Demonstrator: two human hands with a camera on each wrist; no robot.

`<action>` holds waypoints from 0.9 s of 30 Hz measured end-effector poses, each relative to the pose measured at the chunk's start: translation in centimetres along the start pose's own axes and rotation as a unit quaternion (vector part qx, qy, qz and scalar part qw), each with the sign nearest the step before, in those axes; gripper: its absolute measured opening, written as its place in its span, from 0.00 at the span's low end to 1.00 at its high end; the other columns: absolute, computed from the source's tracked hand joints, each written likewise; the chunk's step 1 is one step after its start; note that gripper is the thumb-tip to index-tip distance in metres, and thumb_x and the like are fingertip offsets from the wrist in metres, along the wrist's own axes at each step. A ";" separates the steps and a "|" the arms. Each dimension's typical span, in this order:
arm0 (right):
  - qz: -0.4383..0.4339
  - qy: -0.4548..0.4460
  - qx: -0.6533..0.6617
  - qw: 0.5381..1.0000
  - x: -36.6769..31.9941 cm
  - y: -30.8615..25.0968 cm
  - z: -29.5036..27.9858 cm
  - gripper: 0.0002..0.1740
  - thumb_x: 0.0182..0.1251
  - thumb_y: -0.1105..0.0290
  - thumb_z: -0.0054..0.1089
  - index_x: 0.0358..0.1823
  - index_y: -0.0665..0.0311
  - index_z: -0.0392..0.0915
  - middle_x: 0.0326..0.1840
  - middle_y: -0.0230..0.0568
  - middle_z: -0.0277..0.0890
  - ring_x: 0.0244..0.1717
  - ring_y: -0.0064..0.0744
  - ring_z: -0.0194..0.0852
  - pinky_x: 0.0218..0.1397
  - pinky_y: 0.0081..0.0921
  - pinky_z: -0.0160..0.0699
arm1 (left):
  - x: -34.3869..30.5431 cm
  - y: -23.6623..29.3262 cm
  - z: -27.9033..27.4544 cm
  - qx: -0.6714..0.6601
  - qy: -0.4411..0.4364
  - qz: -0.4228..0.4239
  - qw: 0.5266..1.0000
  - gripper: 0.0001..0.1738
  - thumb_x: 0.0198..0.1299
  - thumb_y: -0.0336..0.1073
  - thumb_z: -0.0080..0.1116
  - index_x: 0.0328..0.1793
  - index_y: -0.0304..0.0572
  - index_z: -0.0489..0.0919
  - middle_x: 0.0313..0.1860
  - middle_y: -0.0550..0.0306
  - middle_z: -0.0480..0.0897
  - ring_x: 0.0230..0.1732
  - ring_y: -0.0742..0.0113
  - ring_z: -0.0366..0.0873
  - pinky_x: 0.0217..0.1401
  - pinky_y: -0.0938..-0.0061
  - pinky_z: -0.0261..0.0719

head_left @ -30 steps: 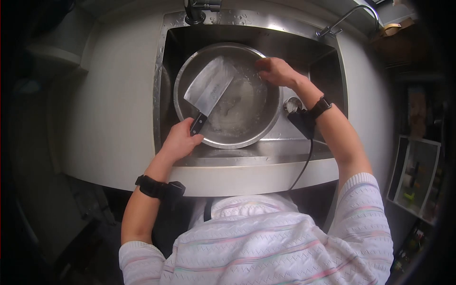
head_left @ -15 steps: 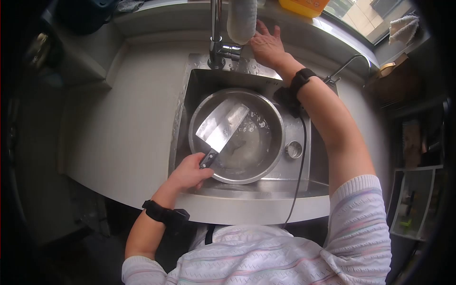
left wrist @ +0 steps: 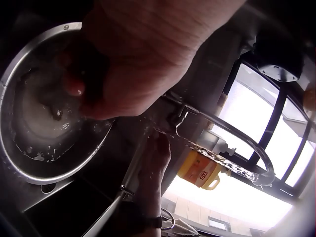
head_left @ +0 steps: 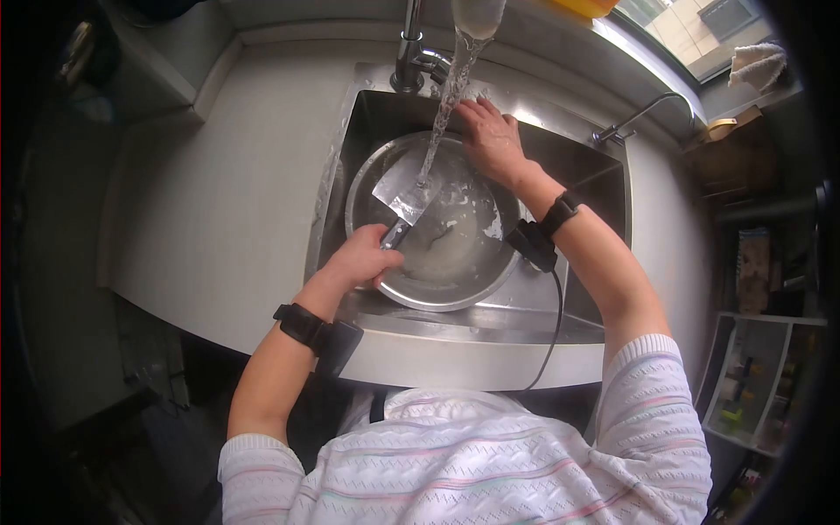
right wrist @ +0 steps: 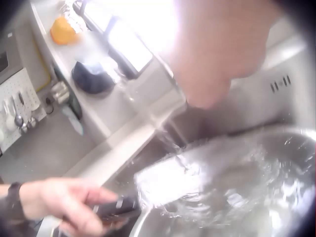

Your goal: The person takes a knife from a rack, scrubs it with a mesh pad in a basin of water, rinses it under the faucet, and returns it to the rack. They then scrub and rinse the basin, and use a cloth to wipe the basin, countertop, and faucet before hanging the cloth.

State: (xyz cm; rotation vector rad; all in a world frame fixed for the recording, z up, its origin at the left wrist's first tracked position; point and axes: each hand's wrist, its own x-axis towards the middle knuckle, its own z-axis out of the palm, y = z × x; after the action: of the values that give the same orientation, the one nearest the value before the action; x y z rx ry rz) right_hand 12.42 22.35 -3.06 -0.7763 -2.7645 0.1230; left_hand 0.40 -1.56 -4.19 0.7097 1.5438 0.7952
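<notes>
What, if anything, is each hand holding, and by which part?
The left hand grips the cleaver by its black handle; the right hand holds nothing.

Glare from the window (right wrist: 131, 51) bleaches the blurred right wrist view.

Countertop, pale, to my left. Jug, yellow, handled, label partly red, near the window ahead of me (left wrist: 199, 168). Window (head_left: 710, 31), bright. Cloth (head_left: 758, 68), pale, crumpled, beside it. Rack (head_left: 774, 383), white-framed, low on my right. Pegboard (right wrist: 24, 81), white, hung with utensils (right wrist: 19, 120), blurred to me.
</notes>
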 end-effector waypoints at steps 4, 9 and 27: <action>-0.045 -0.112 0.066 0.990 -7.4 -4.6 4.6 0.29 0.54 0.75 0.50 0.62 0.58 0.61 0.67 0.40 0.57 0.70 0.43 0.48 0.61 0.53 0.55 | 1.2 -0.6 -0.3 -0.002 0.001 -0.002 1.000 0.10 0.44 0.29 0.56 0.32 0.33 0.70 0.14 0.62 0.70 0.10 0.75 0.67 0.12 0.80 0.65; 0.013 -0.111 0.061 0.992 -9.6 -9.1 6.2 0.32 0.54 0.70 0.54 0.63 0.59 0.60 0.65 0.46 0.57 0.66 0.47 0.53 0.58 0.54 0.58 | 2.0 -0.1 -0.4 0.065 -0.010 -0.010 0.998 0.07 0.42 0.28 0.55 0.28 0.33 0.70 0.13 0.59 0.72 0.10 0.72 0.69 0.13 0.77 0.66; 0.081 -0.059 0.223 0.970 -3.5 -7.6 1.5 0.21 0.45 0.65 0.63 0.44 0.51 0.75 0.41 0.43 0.77 0.40 0.49 0.77 0.42 0.40 0.76 | 2.1 7.5 -0.8 -0.056 0.065 0.183 0.979 0.29 0.56 0.53 0.59 0.53 0.35 0.72 0.29 0.61 0.77 0.23 0.77 0.75 0.24 0.84 0.71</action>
State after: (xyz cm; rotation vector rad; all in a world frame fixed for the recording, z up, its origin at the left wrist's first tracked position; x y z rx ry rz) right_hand 11.07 13.98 -4.13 -0.8863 -2.6188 0.8155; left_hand -0.61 4.45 0.71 0.8859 1.4889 1.2145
